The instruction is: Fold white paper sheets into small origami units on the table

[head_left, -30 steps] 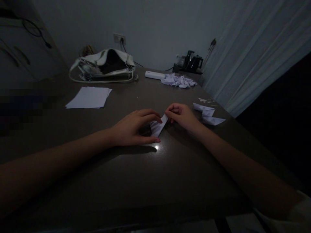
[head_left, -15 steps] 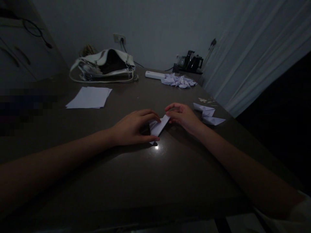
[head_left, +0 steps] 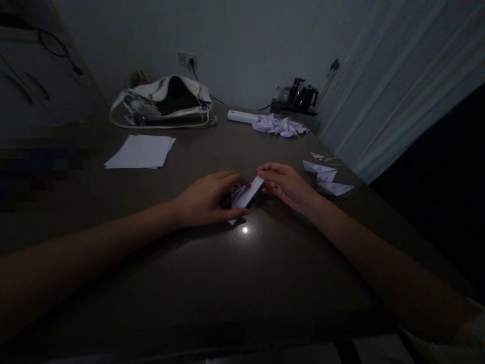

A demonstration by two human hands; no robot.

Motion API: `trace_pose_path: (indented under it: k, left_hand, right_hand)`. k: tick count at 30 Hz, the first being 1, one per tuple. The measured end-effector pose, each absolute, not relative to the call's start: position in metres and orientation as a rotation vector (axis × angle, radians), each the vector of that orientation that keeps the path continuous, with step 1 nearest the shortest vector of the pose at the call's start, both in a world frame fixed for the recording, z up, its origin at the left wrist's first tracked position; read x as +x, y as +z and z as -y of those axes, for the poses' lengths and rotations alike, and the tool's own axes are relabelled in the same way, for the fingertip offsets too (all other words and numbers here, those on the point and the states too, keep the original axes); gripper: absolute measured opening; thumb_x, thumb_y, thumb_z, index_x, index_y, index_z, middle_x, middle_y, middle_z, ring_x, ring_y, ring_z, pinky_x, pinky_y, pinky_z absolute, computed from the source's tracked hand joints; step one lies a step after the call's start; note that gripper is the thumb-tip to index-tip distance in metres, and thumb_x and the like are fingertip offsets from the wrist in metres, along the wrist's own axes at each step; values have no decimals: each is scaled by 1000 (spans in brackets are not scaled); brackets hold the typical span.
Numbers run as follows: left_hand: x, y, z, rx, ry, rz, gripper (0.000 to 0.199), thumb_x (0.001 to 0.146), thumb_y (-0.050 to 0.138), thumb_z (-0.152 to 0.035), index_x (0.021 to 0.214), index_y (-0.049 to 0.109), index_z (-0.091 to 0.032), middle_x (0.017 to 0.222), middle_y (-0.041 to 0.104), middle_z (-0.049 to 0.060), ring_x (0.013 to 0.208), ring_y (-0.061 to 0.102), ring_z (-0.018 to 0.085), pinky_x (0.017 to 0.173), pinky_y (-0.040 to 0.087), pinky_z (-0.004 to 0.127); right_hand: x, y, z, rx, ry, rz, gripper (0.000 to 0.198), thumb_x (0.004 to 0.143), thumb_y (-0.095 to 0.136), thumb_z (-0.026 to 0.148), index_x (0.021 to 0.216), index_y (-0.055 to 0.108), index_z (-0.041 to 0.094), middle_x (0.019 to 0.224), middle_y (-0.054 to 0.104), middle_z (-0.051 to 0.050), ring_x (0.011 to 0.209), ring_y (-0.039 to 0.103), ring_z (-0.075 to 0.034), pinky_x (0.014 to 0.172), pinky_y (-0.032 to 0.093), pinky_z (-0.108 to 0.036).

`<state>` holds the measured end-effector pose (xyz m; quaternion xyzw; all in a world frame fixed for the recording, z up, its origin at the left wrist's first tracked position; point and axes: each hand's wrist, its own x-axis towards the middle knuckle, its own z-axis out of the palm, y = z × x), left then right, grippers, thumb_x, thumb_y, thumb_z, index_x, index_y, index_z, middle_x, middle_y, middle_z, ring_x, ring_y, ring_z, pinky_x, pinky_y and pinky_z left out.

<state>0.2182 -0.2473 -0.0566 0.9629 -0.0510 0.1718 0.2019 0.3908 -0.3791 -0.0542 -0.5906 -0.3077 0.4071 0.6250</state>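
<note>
Dark table (head_left: pixel 212 283): bears everything in hand. Left hand (head_left: pixel 202 199): arched, thumb and fingers spread, holding the paper down between them. Right hand (head_left: pixel 286 184): thumb and forefinger pinch its far tip. Folded paper (head_left: pixel 247 195): between the hands, more under the left; long axis runs away and rightward. Hidden: its left part, under the left fingers. Fold layers too dim to count.

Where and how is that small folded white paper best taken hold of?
I'd pinch the folded white paper by its far right end, from the right: that narrow end juts past the left hand, towards the right hand.
</note>
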Motion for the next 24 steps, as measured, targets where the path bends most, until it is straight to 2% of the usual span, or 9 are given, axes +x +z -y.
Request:
trace_pose_path:
  k: [4, 10, 24]
  left_hand:
    - [218, -57, 247, 2551, 487, 99, 40, 83, 64, -41, 114, 55, -17, 104, 65, 7, 89, 64, 20, 75, 51, 30]
    - [220, -58, 248, 2311, 473, 53, 38, 80, 68, -39, 108, 56, -16, 100, 66, 6, 89, 67, 20, 78, 55, 33]
    - [220, -59, 247, 2196, 415, 76, 37, 82, 69, -38, 108, 53, -17, 101, 67, 7, 91, 68, 20, 79, 57, 35]
  right_hand:
    - [389, -53, 379, -1299, 931, 810, 26, 69, 77, 31, 84, 60, 19, 81, 65, 0, 68, 63, -10, 64, 53, -22]
    - [388, -59, 379, -1282, 849, 1057, 46, 59, 83, 22, 98, 57, 22, 91, 64, 0, 77, 64, -13, 74, 54, -28]
    - [387, -61, 379, -1275, 807, 1128, 47, 61, 82, 18, 101, 57, 22, 92, 64, 0, 82, 65, -14, 78, 54, -29]
